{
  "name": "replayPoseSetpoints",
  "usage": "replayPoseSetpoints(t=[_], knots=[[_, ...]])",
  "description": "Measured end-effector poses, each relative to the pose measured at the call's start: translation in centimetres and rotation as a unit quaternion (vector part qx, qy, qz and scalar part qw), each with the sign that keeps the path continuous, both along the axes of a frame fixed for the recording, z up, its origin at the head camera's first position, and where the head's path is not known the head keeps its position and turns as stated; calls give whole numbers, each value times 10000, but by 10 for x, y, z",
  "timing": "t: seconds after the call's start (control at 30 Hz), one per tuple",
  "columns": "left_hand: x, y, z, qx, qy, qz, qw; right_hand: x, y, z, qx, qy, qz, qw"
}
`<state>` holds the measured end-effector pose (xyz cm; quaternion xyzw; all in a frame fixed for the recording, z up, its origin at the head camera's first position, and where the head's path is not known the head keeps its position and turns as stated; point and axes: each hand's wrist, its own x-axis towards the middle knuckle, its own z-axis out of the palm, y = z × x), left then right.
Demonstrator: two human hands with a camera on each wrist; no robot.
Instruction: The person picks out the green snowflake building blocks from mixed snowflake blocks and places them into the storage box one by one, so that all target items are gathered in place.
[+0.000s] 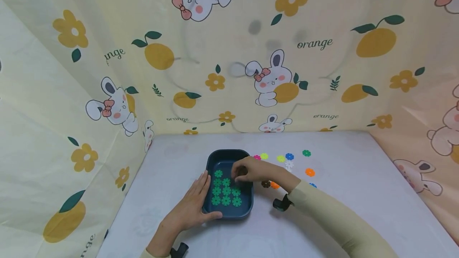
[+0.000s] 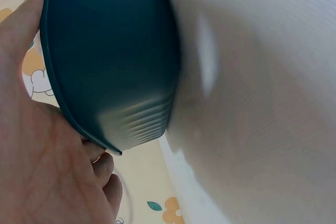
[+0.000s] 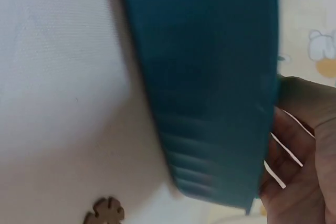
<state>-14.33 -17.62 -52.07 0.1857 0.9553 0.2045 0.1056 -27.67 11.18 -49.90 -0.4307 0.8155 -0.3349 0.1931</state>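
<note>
One dark blue tray (image 1: 229,155) sits on the white table (image 1: 358,194), a little left of the middle and nearer the back edge than the front. Nine green flower pieces (image 1: 226,191) lie flat inside it: one at the back, then rows packed close toward the front wall. To the right of the tray, loose pieces are scattered toward the back edge: one pink (image 1: 256,157), two yellow-green (image 1: 264,156), one blue (image 1: 289,156), one green (image 1: 306,153), one white (image 1: 289,165), one orange (image 1: 310,172), one brown (image 1: 265,184), and another orange and another blue partly hidden by the right forearm.

The left hand (image 1: 190,206) lies along the tray's left wall, fingers straight and flat against it, thumb at the front corner. The right hand (image 1: 249,169) reaches over the tray's right rim, fingers curled down above the green pieces; I cannot tell whether it pinches a piece.
</note>
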Motion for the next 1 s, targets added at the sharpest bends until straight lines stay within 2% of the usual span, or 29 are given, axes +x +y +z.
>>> replayPoseSetpoints(t=[0.27,0.47,0.73,1.0], knots=[[1,0,-1,9,74,-17,10000,1,29,17,-603,551,-339,9961],[0,1,-3,32,78,22,10000,-3,58,22,-667,742,-908,9909],[1,0,-3,42,115,27,9999,-11,101,19,-585,928,-1736,9787],[1,0,-3,23,59,23,10000,-23,152,5,-325,926,-2665,9588]])
